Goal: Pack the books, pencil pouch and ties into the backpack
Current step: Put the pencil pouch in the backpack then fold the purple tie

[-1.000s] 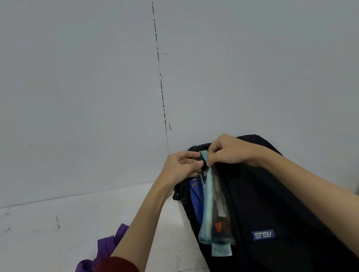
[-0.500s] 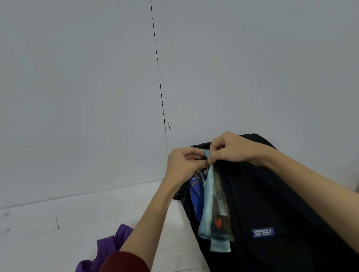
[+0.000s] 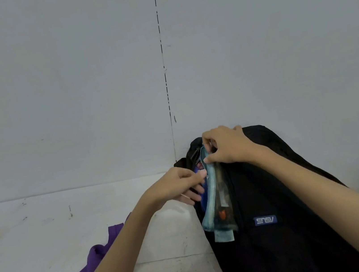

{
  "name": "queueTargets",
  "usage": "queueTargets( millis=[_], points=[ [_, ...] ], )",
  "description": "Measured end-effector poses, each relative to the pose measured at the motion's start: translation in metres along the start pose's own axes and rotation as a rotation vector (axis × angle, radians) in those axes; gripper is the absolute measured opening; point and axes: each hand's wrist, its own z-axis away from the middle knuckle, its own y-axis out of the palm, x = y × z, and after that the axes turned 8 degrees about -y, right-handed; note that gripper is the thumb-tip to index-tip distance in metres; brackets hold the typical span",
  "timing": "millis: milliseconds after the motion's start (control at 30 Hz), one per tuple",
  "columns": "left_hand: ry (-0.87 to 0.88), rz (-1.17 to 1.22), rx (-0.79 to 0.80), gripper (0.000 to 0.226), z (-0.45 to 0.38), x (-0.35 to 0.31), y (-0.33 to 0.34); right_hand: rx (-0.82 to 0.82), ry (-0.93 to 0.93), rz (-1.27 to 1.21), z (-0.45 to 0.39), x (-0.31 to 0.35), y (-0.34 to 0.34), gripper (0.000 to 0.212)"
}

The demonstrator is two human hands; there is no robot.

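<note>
At lower centre, the left hand point(image 3: 177, 186) has dropped from the pencil pouch's point(image 3: 217, 205) top to its edge, fingers loosely curled, touching it. Above, the right hand point(image 3: 227, 146) still pinches the pouch's top over the black backpack point(image 3: 282, 225).

Bare indoor corner, perhaps a plain room or studio.
A grey panelled wall point(image 3: 71, 82) with a vertical seam point(image 3: 164, 67) meets a scuffed white floor point(image 3: 35, 229).
</note>
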Motion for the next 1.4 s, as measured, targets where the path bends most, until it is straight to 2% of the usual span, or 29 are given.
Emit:
queueTargets(
  millis=[100,200,267,367,533,667,800,1000,1100,1167,1300,1400],
  points=[
    [-0.045,-0.102,0.074,0.034,0.008,0.002,0.011,0.127,-0.119,0.094,-0.002,0.015,0.000,0.020],
    [-0.049,-0.009,0.055,0.035,0.007,0.005,0.017,0.310,-0.167,0.311,-0.006,0.030,0.006,0.022],
    [-0.035,0.064,0.040,0.035,0.007,0.008,0.021,0.354,-0.191,0.430,-0.009,0.036,0.009,0.019],
    [-0.008,0.134,0.004,0.025,0.009,0.011,0.028,0.405,-0.185,0.464,-0.012,0.041,0.010,0.017],
    [-0.026,0.225,-0.038,0.037,0.009,0.014,0.033,0.357,-0.218,0.506,-0.015,0.044,0.012,0.008],
    [-0.016,0.279,-0.045,0.025,0.011,0.015,0.036,0.263,-0.209,0.550,-0.023,0.037,0.010,0.015],
    [-0.007,0.305,-0.040,0.023,0.012,0.015,0.035,0.199,-0.268,0.674,-0.029,0.032,0.016,0.025],
    [0.001,0.277,-0.026,0.025,0.014,0.014,0.035,0.425,-0.159,0.452,-0.033,0.038,0.001,0.019],
    [0.020,0.296,-0.031,0.024,0.014,0.012,0.036,0.383,-0.166,0.583,-0.033,0.039,0.003,0.028],
    [0.027,0.301,-0.028,0.025,0.014,0.012,0.038,0.377,-0.181,0.679,-0.033,0.041,0.007,0.027],
    [0.044,0.317,-0.016,0.024,0.015,0.010,0.041,0.419,-0.322,0.867,-0.032,0.050,0.011,0.026],
    [0.060,0.319,-0.020,0.025,0.014,0.011,0.042,0.433,-0.349,0.863,-0.035,0.050,0.007,0.035]
  ],
)
